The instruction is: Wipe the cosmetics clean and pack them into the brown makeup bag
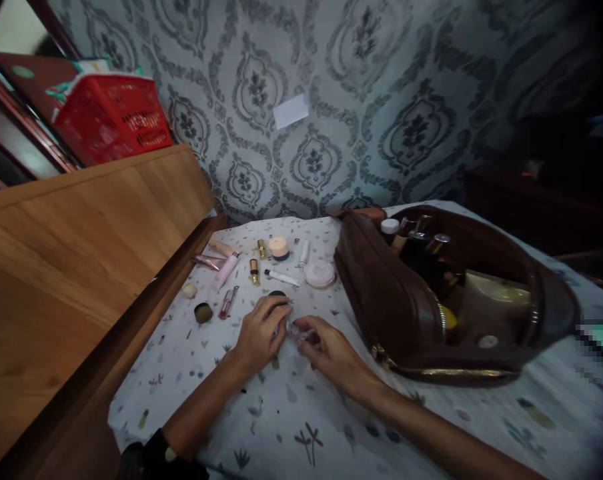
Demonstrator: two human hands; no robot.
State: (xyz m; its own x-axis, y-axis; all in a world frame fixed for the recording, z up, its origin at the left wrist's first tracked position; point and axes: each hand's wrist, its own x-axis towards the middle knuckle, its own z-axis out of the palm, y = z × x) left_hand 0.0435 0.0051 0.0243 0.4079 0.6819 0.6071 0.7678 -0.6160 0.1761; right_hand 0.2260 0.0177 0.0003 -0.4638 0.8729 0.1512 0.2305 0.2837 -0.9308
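My left hand (262, 331) and my right hand (327, 345) meet over the patterned cloth (276, 427), fingers curled. Between their fingertips is a small clear object (293, 328); its kind is too blurred to make out. Just beyond my left fingers a dark round item (277, 294) is partly hidden. Left of that hand lie a lip gloss tube (226, 303) and a dark round pot (203, 313). Farther back are a round compact (320, 274), a white tube with a dark tip (282, 277), a gold-coloured small tube (254, 272) and a peach-lidded jar (278, 249).
An open brown bag (406, 313) holding bottles stands at the right. Pink tubes (227, 272) lie at the back left, near a wooden panel (96, 253). A red basket (114, 117) sits above it. Patterned wallpaper (314, 160) covers the wall behind.
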